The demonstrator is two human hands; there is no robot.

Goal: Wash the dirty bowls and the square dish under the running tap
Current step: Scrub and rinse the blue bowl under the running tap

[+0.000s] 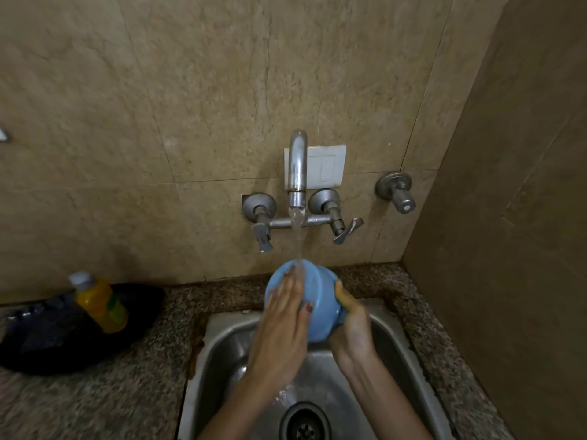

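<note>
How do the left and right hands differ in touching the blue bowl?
The left hand lies flat on the round blue bowl, fingers straight; the right hand curls round its side. The left fingertips reach the water stream; the right hand is beside it. Both touch the bowl.

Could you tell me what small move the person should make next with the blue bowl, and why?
Probably turn the blue bowl a little in the right hand, since the tap water strikes only its upper part, where the left hand lies flat against it.

no readable text anywhere, yellow bottle (101,302) label too blurred to read
</note>
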